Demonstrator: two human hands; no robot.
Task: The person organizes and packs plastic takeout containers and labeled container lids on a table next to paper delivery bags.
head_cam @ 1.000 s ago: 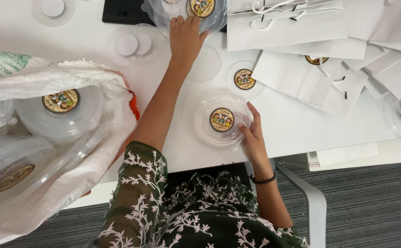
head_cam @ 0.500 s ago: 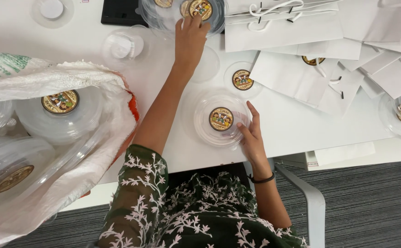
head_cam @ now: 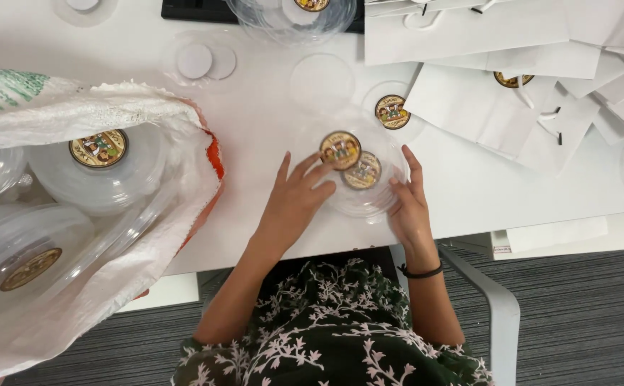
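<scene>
My left hand holds a clear round plastic lid with a round gold sticker, resting it over a clear round container near the front edge of the white table. That container bears its own round gold sticker. My right hand cups the container's right side, fingers spread along its rim.
A large white woven sack full of clear stickered containers lies at the left. White paper bags are piled at the back right. More clear lids and a container stack sit at the back. A grey chair arm is at my right.
My left hand drew back from the container stack at the table's far side, bringing a stickered lid to the near container. My right hand stayed on that container's right side.
</scene>
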